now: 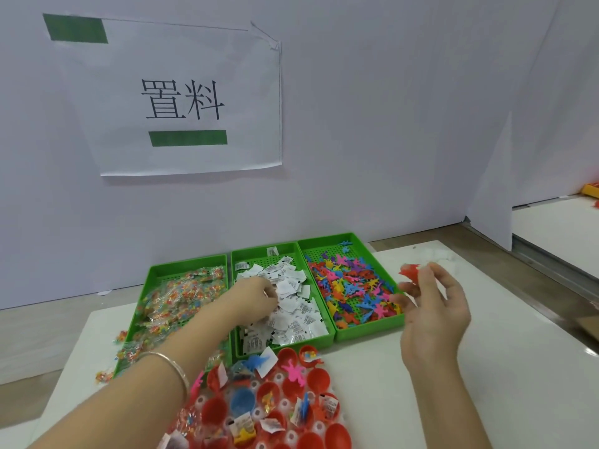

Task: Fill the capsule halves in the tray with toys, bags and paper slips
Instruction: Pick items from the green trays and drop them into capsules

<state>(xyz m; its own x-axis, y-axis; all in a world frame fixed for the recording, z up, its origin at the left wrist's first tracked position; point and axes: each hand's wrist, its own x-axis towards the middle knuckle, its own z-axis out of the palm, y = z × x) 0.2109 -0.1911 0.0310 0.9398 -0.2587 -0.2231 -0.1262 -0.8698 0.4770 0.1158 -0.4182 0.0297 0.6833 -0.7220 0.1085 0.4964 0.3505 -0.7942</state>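
I count three green bins (369,332), one wall sign (181,98), one bracelet (173,364), a left hand (256,296), a right hand (434,314) holding one red toy (409,273)

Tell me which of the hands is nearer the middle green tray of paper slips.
Left. The left hand is in the middle green tray, fingers among the paper slips; the right hand is past the toy tray, pinching a red toy.

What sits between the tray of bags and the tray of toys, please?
In the head view, the tray of paper slips, with the left hand in it.
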